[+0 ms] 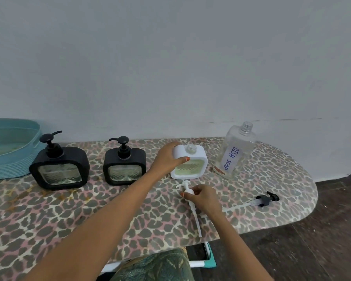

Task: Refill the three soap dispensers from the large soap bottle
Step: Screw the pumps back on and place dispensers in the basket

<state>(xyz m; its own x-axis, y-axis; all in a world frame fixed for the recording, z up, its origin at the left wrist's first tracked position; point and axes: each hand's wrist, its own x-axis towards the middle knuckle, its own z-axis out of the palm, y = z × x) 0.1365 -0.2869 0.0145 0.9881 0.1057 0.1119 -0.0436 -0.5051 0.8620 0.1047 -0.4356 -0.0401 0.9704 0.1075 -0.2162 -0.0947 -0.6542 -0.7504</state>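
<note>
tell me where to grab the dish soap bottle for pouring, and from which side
Probably grip the dish soap bottle round its clear body just below the shoulder, coming from its right. It stands on its base with the threaded neck open, so the top gives no safe hold. The white dispenser, held by the left hand, crowds the bottle's left side.
</note>
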